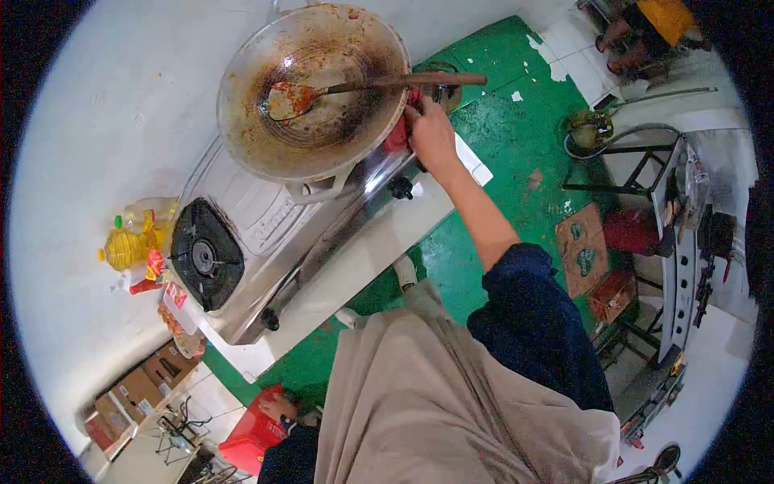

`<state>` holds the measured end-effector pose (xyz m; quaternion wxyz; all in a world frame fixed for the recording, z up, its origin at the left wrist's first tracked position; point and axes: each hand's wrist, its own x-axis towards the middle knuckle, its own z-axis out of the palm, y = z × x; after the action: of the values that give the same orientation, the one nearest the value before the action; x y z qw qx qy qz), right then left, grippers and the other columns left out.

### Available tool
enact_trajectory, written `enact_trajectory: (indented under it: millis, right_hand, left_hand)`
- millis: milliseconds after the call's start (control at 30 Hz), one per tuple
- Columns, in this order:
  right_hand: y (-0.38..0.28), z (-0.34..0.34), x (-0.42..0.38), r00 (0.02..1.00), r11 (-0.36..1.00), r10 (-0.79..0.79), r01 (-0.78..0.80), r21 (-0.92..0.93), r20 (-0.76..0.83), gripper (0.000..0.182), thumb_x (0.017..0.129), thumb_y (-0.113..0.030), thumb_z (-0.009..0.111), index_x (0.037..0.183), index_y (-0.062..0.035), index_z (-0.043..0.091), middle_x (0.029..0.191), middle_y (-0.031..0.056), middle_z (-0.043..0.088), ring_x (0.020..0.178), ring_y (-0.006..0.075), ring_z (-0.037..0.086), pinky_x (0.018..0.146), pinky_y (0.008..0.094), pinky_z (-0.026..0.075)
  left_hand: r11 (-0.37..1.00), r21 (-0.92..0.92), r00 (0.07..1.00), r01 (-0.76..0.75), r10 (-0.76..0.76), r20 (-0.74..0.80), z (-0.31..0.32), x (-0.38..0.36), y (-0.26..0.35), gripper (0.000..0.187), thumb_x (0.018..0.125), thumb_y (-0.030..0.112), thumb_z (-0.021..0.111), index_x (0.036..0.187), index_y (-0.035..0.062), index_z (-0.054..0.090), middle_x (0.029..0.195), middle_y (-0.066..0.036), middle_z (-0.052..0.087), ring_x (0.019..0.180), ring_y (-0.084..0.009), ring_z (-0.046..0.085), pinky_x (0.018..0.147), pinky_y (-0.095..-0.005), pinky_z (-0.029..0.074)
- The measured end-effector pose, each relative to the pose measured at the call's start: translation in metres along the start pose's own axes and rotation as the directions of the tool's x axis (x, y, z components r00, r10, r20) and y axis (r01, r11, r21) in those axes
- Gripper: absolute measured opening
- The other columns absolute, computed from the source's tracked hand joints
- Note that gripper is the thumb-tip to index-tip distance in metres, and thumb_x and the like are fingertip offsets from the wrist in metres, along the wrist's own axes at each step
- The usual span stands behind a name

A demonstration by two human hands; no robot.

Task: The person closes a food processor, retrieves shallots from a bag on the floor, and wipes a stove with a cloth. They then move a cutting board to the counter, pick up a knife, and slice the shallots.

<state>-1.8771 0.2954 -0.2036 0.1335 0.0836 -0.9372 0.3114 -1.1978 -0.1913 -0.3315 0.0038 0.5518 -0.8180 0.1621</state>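
Note:
A large, browned metal wok [242, 121] sits on the gas stove, its inside stained with oily residue. Resting in it is a spatula [387, 82] with a wooden handle and sauce-smeared blade; the handle sticks out over the right rim. My right hand [433, 135] is at the wok's right side, by the stove's front edge, below the spatula handle. Its fingers curl by something red [397, 135], and what they grip is partly hidden. My left hand [278, 405] hangs low at my side, fingers apart, in front of a red object [248, 436] with pale lettering.
The stove's other burner [203, 256] stands at left, with a front knob [270, 319] below it. Yellow oil bottles [125, 248] are against the wall. Cardboard boxes [141, 391] lie lower left. On the right are a metal-framed table [676, 266], cardboard [582, 250] and green floor [516, 153].

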Motion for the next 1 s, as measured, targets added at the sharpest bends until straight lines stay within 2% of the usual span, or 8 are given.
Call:
enact_trajectory:
  millis: [133, 200, 300, 433, 633, 733, 933, 1000]
  right_hand:
    - [-0.041, 0.018, -0.047, 0.97, 0.904, -0.123, 0.196, -0.38, 0.209, 0.023, 0.082, -0.02, 0.057, 0.099, -0.0072, 0.067, 0.104, 0.0153, 0.06, 0.094, 0.0366, 0.057, 0.084, 0.0455, 0.045]
    - [-0.081, 0.02, -0.067, 0.931, 0.969, 0.209, -0.239, 0.067, 0.299, 0.019, 0.082, -0.019, 0.057, 0.092, -0.0074, 0.068, 0.104, 0.0144, 0.06, 0.094, 0.0364, 0.057, 0.084, 0.0465, 0.045]
    - [-0.048, 0.036, -0.074, 0.924, 0.96, -0.273, 0.281, 0.008, 0.268, 0.023, 0.084, -0.022, 0.056, 0.097, -0.0061, 0.066, 0.104, 0.0149, 0.06, 0.095, 0.0363, 0.057, 0.083, 0.0464, 0.046]
    - [-0.014, -0.017, 0.001, 0.954, 0.981, 0.153, -0.178, 0.078, 0.256, 0.034, 0.08, -0.014, 0.057, 0.111, -0.0009, 0.059, 0.113, 0.0177, 0.056, 0.1, 0.0364, 0.056, 0.085, 0.0443, 0.048]
    - [0.082, -0.049, -0.024, 0.955, 0.947, 0.267, -0.285, -0.15, -0.132, 0.025, 0.074, -0.003, 0.061, 0.098, -0.0033, 0.065, 0.101, 0.0191, 0.062, 0.084, 0.0355, 0.059, 0.069, 0.0471, 0.048]
    - [0.097, -0.007, -0.095, 0.96, 0.974, -0.186, 0.152, -0.17, -0.21, 0.026, 0.072, -0.007, 0.064, 0.098, -0.0046, 0.065, 0.096, 0.0154, 0.059, 0.082, 0.0334, 0.058, 0.067, 0.0472, 0.047]
    - [0.009, 0.076, -0.232, 0.935, 0.925, 0.206, -0.282, 0.254, 0.289, 0.025, 0.075, -0.016, 0.062, 0.096, -0.0026, 0.062, 0.097, 0.0167, 0.056, 0.097, 0.0385, 0.053, 0.095, 0.0514, 0.037]
    - [-0.039, 0.099, -0.276, 0.979, 0.999, -0.052, 0.049, 0.021, 0.199, 0.02, 0.079, -0.016, 0.055, 0.095, -0.0092, 0.066, 0.097, 0.0125, 0.059, 0.094, 0.032, 0.054, 0.091, 0.0492, 0.039]
  left_hand:
    - [1.0, 0.014, 0.983, 0.011, -0.013, 0.182, -0.012, -0.023, -0.005, 0.058, 0.081, 0.033, 0.066, 0.124, -0.0023, 0.046, 0.127, -0.029, 0.048, 0.118, -0.04, 0.048, 0.1, -0.0454, 0.039]
    - [1.0, 0.013, 0.974, 0.013, -0.015, 0.225, -0.016, -0.028, -0.005, 0.059, 0.081, 0.033, 0.066, 0.124, -0.0027, 0.046, 0.127, -0.029, 0.048, 0.118, -0.0401, 0.048, 0.1, -0.0454, 0.039]
    - [1.0, 0.015, 0.964, 0.005, -0.009, 0.264, -0.021, -0.033, -0.004, 0.06, 0.08, 0.032, 0.067, 0.124, -0.0033, 0.046, 0.127, -0.03, 0.047, 0.118, -0.0403, 0.047, 0.1, -0.0455, 0.039]
    - [1.0, 0.023, 0.953, -0.006, -0.001, 0.302, -0.027, -0.037, -0.01, 0.061, 0.079, 0.032, 0.068, 0.124, -0.0042, 0.045, 0.127, -0.03, 0.047, 0.118, -0.0406, 0.047, 0.101, -0.0456, 0.039]
    - [0.999, 0.044, 0.94, -0.004, -0.011, 0.341, -0.031, -0.049, -0.025, 0.063, 0.078, 0.031, 0.069, 0.124, -0.0055, 0.045, 0.127, -0.03, 0.047, 0.119, -0.041, 0.047, 0.101, -0.0457, 0.038]
    - [0.998, 0.056, 0.935, -0.012, -0.009, 0.355, -0.03, -0.053, -0.025, 0.064, 0.077, 0.031, 0.07, 0.124, -0.0061, 0.045, 0.127, -0.03, 0.047, 0.119, -0.0412, 0.046, 0.101, -0.0458, 0.038]
    - [0.999, 0.044, 0.921, -0.03, 0.01, 0.39, -0.017, -0.049, -0.031, 0.066, 0.076, 0.031, 0.071, 0.124, -0.0074, 0.044, 0.127, -0.03, 0.047, 0.12, -0.0416, 0.046, 0.102, -0.0459, 0.037]
    - [0.999, 0.028, 0.921, -0.028, 0.015, 0.388, -0.011, -0.044, -0.034, 0.067, 0.076, 0.03, 0.072, 0.123, -0.0078, 0.044, 0.127, -0.031, 0.047, 0.12, -0.0417, 0.046, 0.102, -0.0459, 0.037]
